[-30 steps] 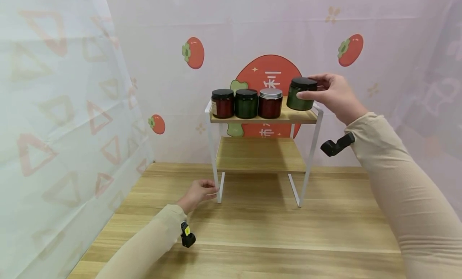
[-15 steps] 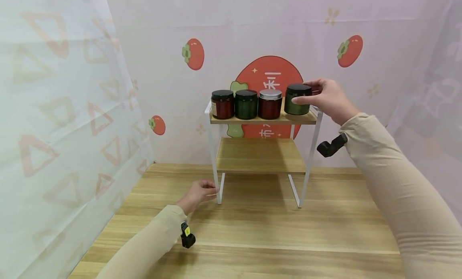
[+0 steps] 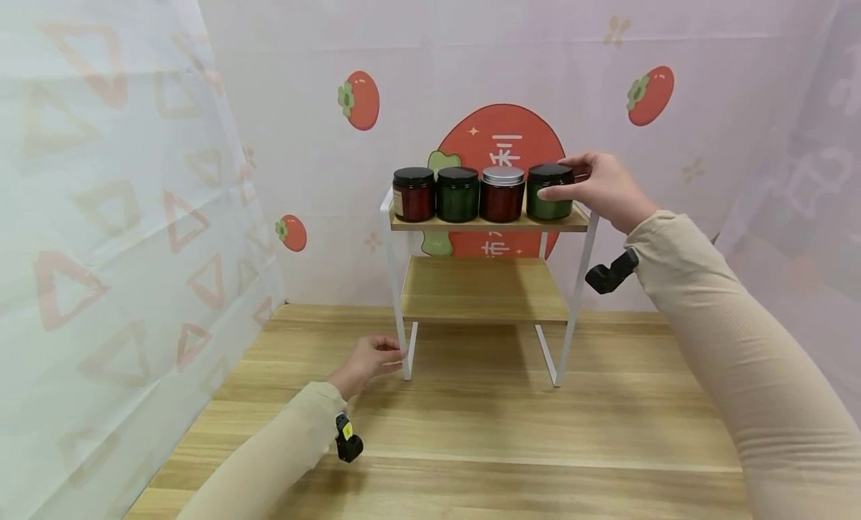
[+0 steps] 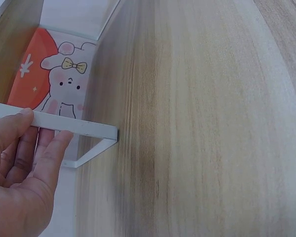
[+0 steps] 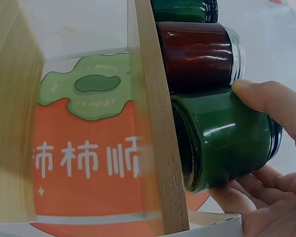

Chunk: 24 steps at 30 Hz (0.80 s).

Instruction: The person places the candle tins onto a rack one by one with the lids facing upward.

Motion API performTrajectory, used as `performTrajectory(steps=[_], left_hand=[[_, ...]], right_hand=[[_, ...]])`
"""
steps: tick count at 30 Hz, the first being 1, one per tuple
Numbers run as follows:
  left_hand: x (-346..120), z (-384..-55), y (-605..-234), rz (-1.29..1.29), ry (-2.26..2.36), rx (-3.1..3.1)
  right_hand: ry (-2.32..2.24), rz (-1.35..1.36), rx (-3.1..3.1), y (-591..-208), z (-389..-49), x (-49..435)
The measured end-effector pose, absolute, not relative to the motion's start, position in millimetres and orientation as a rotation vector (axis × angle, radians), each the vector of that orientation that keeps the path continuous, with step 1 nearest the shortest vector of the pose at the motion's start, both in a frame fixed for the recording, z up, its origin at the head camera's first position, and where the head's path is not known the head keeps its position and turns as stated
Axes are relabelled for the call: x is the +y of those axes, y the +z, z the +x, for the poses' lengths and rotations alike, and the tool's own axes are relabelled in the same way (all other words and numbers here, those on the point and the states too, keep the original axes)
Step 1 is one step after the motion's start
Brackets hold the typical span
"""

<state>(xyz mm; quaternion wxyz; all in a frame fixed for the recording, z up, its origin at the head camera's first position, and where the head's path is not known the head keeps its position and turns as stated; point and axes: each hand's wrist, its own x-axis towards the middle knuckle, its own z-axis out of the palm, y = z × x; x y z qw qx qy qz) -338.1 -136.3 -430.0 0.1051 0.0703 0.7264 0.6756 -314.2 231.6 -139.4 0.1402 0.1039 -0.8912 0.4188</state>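
My right hand (image 3: pixel 610 191) grips a green glass jar with a black lid (image 3: pixel 550 205) at the right end of the top shelf board (image 3: pixel 430 226). In the right wrist view the thumb lies along this green jar (image 5: pixel 232 138), fingers beneath; its base is at the board's front edge, slightly tilted. Beside it stands a dark red jar with a silver lid (image 3: pixel 501 202), then another green jar (image 3: pixel 458 199) and a red jar with a label (image 3: pixel 415 201). My left hand (image 3: pixel 366 364) pinches the white front left leg (image 4: pixel 84 126) of the two-tier shelf low down.
The shelf's lower board (image 3: pixel 484 288) is below the jars. The shelf stands on a wooden table (image 3: pixel 511 438). A printed cloth (image 3: pixel 323 161) hangs behind it, and another cloth (image 3: pixel 134 228) borders the table's left side.
My right hand has lowered the green jar and brought it left, from above the top board's right end down beside the silver-lidded jar. The left hand stays on the leg.
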Motion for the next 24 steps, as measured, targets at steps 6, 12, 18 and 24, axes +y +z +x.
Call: performTrajectory(steps=[6, 12, 18, 24], left_hand=[[-136.5, -337.2, -428.4, 0.204, 1.987, 2.147], [-136.5, -337.2, -428.4, 0.215, 1.991, 2.153], [-136.4, -336.6, -430.1, 0.215, 2.001, 2.151], [-136.2, -336.2, -430.4, 0.216, 2.002, 2.140]], right_hand=[[1.203, 0.305, -2.593, -139.1, -315.2, 231.1], [1.209, 0.307, -2.606, -138.1, -314.7, 230.9], [1.209, 0.305, -2.617, -137.7, -315.5, 231.0], [1.201, 0.304, -2.631, -137.3, -315.1, 231.5]])
